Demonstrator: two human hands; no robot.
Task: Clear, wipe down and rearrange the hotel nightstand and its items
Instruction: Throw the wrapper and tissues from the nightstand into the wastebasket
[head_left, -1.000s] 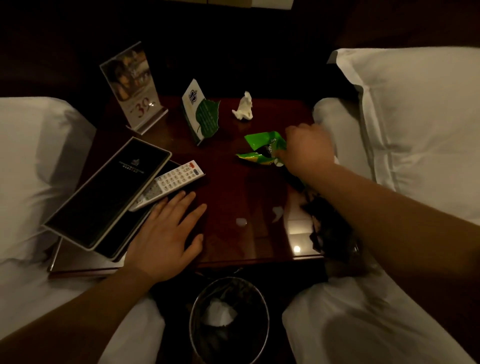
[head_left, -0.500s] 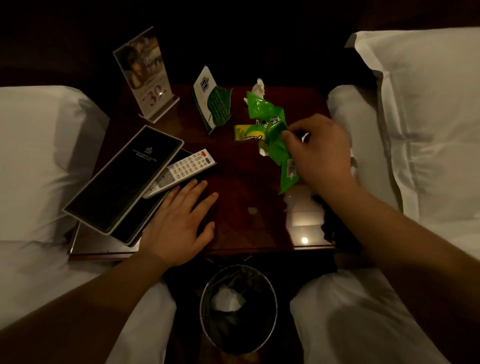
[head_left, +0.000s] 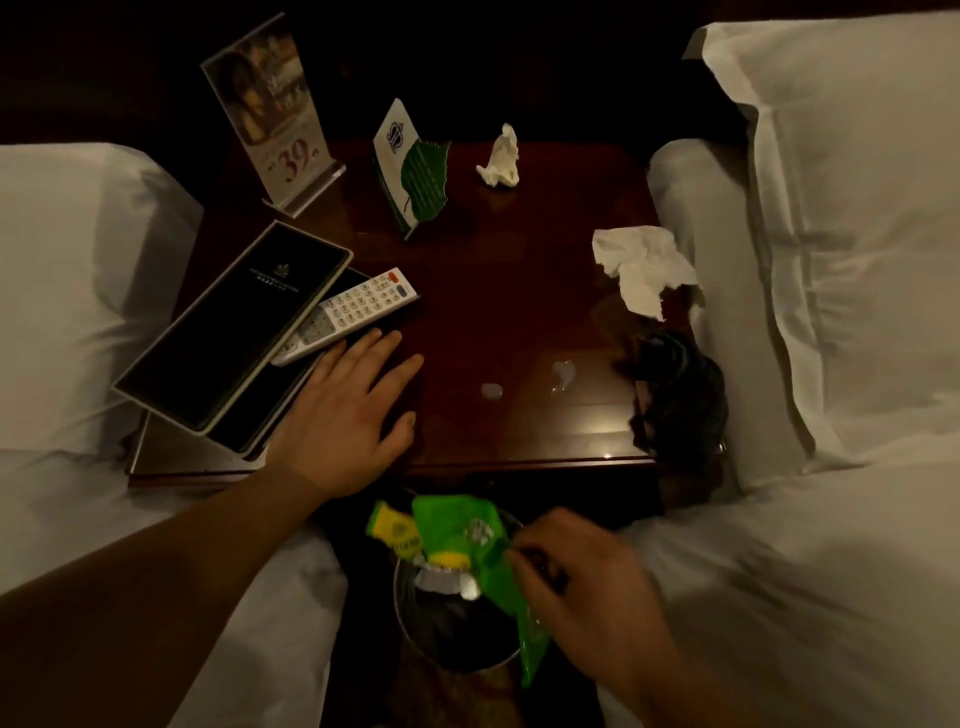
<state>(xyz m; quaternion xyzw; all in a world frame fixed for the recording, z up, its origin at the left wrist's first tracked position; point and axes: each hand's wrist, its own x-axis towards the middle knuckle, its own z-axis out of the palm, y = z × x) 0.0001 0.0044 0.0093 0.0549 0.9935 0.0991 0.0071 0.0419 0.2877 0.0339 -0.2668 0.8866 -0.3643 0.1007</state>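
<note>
- The right hand (head_left: 587, 587) is hanging low in front of the nightstand, its fingers (head_left: 522, 545) curling in and pinching a bunch of green and yellow wrappers (head_left: 462, 540).
- The wrappers are dangling directly above the round wastebasket (head_left: 400, 597), which is standing on the floor between the two beds; something pale is lying inside it.
- The left hand (head_left: 343, 421) is resting palm down on the near left part of the dark wooden surface (head_left: 493, 291), its fingers (head_left: 384, 353) lying straight and spread, gripping nothing.
- A white remote control (head_left: 353, 312) is lying just beyond those fingertips, partly tucked under a black folder (head_left: 234, 327) that is overhanging the left edge of the surface.
- An acrylic sign stand (head_left: 270, 104) is standing upright at the back left corner, and a green leaf-shaped card (head_left: 413, 166) is standing beside it, toward the middle.
- A small crumpled tissue (head_left: 501, 158) is sitting at the back, right of the card.
- A larger crumpled tissue (head_left: 644, 267) is lying at the right edge, touching the bedding there.
- A dark bundle (head_left: 675, 395) is slumping over the near right corner; what it is cannot be told.
- Two small pale scraps (head_left: 491, 391) are lying on the near middle of the surface.
- White pillows (head_left: 857, 208) are flanking the nightstand on both sides.
</note>
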